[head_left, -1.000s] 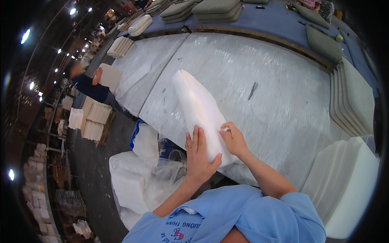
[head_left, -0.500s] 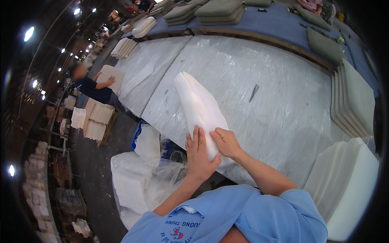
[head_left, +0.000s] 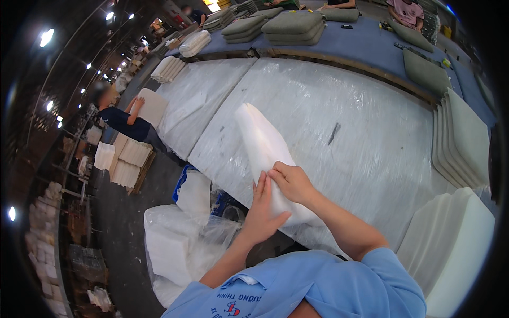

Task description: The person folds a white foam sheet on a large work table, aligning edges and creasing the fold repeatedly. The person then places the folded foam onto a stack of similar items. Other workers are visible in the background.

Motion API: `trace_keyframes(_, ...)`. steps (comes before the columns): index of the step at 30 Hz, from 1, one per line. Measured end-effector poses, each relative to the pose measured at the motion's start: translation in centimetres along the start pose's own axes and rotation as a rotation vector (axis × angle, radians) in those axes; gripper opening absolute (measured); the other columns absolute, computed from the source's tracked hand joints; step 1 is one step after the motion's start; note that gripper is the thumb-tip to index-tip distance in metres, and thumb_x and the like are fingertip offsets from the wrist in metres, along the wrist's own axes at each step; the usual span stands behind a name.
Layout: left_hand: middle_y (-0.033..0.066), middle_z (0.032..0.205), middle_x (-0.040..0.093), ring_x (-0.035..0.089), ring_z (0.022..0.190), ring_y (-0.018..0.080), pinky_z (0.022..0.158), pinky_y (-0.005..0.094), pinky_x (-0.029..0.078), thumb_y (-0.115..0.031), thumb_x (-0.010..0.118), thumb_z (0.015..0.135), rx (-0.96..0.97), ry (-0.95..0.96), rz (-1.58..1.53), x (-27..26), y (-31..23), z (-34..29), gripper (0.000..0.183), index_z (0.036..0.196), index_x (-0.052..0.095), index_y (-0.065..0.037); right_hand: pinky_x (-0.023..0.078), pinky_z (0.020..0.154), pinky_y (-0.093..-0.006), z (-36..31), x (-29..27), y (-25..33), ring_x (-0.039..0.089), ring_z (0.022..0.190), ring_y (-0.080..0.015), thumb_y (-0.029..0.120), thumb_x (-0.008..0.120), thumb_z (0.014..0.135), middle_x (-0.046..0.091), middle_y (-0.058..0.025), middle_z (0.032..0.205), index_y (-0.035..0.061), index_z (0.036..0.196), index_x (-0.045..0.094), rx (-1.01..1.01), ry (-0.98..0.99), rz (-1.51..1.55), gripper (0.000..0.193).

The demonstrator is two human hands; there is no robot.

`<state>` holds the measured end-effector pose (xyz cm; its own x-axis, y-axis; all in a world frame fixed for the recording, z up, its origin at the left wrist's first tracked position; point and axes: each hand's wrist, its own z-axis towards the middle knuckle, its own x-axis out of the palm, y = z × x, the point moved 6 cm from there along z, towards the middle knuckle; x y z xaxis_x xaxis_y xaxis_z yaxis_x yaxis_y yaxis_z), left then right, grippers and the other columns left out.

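A white, soft-looking foam cushion (head_left: 263, 139) stands tilted on the plastic-covered table (head_left: 366, 153) in front of me, its narrow end pointing away. My right hand (head_left: 290, 183) is closed on its upper edge, fingers bent and thumb pressed in. Against the near left side of the cushion lies my left hand (head_left: 263, 206), fingers stretched out and thumb held apart. The underside of the cushion and whatever lies under my right fingers are hidden.
Grey-green cushions (head_left: 461, 138) lean in a row at the right, with white foam pieces (head_left: 450, 233) nearer me. Bagged white foam (head_left: 169, 246) sits at lower left beside a blue crate (head_left: 183, 180). A co-worker (head_left: 124, 119) handles a pale cushion. A blue table (head_left: 366, 40) runs behind.
My right hand has slid a little left along the cushion, closer to my left fingertips. The cushion's near part has swung slightly right. The whole view has shifted down a little.
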<state>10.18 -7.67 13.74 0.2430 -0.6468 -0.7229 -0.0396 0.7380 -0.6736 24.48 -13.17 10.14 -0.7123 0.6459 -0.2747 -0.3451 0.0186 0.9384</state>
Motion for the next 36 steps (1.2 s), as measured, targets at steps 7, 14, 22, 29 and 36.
trace_keyframes(7, 0.0231, 0.173, 0.019, 0.009, 0.162, 0.034, 0.13, 0.0468, 0.004, -0.012, 0.053, 0.103, -0.063, -0.249, -0.231, -2.4, 5.9, 2.1, 0.067, 0.164, 0.028, 0.001, 0.049, 0.069, -0.0495, -1.0, 1.6, -1.4, 0.065, 0.075, -0.0444, 0.029, 0.057, 0.106, 0.066, -0.0245, 0.078, 0.0016, 0.092, 0.059, 0.045, -0.054, -0.055, 0.031)
trace_keyframes(14, 0.0249, 0.172, 0.021, 0.01, 0.16, 0.045, 0.129, 0.0521, 0.003, -0.019, 0.049, 0.104, -0.008, -0.173, 0.074, -1.6, 5.4, 3.6, 0.064, 0.163, 0.031, 0.0, 0.046, 0.061, -0.0402, -1.8, 0.2, -6.5, 0.057, 0.062, -0.0275, 0.028, 0.063, 0.103, 0.059, -0.0175, 0.068, 0.0012, 0.09, 0.058, 0.133, -0.316, 0.102, 0.03)
trace_keyframes(22, 0.0217, 0.171, 0.024, 0.009, 0.157, 0.0532, 0.127, 0.0606, 0.004, -0.019, 0.047, 0.103, 0.015, -0.104, 0.214, -1.7, 4.6, 4.6, 0.064, 0.162, 0.034, -0.002, 0.047, 0.064, -0.0394, 1.9, -0.6, -0.5, 0.058, 0.067, -0.0266, 0.031, 0.062, 0.103, 0.062, -0.0195, 0.076, 0.0013, 0.086, 0.06, 0.104, -0.058, 0.071, 0.034)
trace_keyframes(29, 0.0178, 0.171, 0.029, 0.012, 0.155, 0.0572, 0.125, 0.0649, 0.009, -0.019, 0.046, 0.1, 0.012, 0.027, 0.366, -2.4, 3.2, 6.2, 0.063, 0.16, 0.038, -0.001, 0.048, 0.068, -0.0442, -0.9, 1.5, -9.7, 0.064, 0.072, -0.0339, 0.035, 0.062, 0.103, 0.065, -0.0201, 0.079, 0.0022, 0.085, 0.06, 0.299, -0.207, 0.054, 0.037)
trace_keyframes(36, 0.0172, 0.16, 0.046, 0.021, 0.155, 0.0529, 0.125, 0.064, 0.015, -0.017, 0.05, 0.098, 0.165, 0.073, 0.423, -2.9, 2.0, 8.9, 0.051, 0.145, 0.057, 0.0, 0.05, 0.072, -0.0386, -4.1, 0.1, -6.6, 0.063, 0.073, -0.0271, 0.031, 0.065, 0.102, 0.068, -0.0137, 0.082, 0.0052, 0.107, 0.067, -0.128, -0.555, 0.048, 0.027)
